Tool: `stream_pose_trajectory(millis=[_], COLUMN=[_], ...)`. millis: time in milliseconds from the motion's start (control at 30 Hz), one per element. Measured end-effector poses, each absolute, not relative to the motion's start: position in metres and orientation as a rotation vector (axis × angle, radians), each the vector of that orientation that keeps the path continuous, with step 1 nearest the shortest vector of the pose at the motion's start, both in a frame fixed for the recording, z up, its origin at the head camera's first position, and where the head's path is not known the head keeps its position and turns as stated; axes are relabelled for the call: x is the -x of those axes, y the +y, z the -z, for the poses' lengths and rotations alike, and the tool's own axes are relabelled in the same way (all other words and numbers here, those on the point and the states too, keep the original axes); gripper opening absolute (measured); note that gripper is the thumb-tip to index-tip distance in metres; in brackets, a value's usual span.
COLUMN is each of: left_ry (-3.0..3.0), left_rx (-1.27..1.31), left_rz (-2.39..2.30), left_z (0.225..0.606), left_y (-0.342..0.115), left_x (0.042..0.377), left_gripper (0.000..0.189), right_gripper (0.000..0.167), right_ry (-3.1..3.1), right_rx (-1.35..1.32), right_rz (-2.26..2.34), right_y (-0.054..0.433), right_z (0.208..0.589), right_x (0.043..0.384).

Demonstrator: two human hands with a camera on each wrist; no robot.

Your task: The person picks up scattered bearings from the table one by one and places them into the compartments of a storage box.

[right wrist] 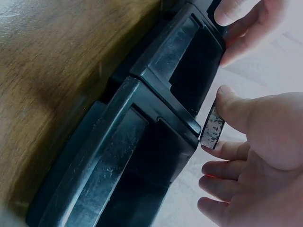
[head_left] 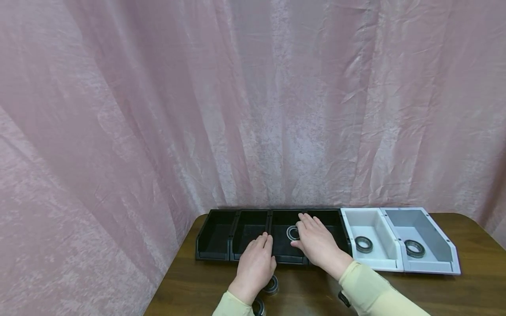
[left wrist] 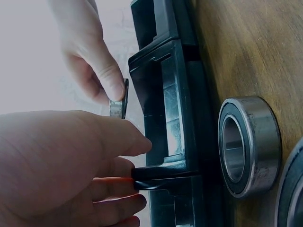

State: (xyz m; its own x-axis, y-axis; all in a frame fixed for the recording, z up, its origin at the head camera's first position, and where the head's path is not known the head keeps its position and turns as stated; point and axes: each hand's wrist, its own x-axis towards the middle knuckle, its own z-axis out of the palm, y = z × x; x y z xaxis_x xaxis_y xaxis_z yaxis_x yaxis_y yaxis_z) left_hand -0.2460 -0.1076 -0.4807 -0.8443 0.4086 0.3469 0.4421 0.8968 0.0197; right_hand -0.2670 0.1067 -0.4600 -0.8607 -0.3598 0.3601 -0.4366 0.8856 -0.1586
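Note:
In the head view my right hand (head_left: 318,241) reaches over the black bins, pinching a ball bearing (head_left: 292,233) by its edge between thumb and fingers. The right wrist view shows this bearing's scuffed outer ring (right wrist: 212,130) edge-on, near a bin divider (right wrist: 165,101). My left hand (head_left: 256,263) lies at the divider between the second and third black bins from the left, its fingers fairly straight and touching the bin edge. Beside the left wrist, a bearing (left wrist: 251,146) sits on the table, with another bearing (head_left: 258,306) nearer, partly hidden by the sleeve.
A row of black bins (head_left: 213,255) continues rightward into a white bin (head_left: 389,264) and a light grey bin (head_left: 435,267). One bearing (head_left: 363,244) lies in the white bin, another bearing (head_left: 414,249) in the grey one. Pink curtains (head_left: 253,105) hang behind the wooden table (head_left: 186,281).

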Motion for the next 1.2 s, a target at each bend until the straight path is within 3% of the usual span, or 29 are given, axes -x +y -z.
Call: stream_pose_trajectory(millis=[1200], left_ry=[-2.711], left_rx=[0.638], left_rz=[0.140], left_z=[0.481], left_y=[-0.107], left_x=[0.246], left_gripper=[0.056], right_gripper=[0.056], right_ry=[-2.850], right_rx=[-0.559], right_rz=[-0.379], right_y=[0.092], right_z=[0.472], right_x=[0.288])
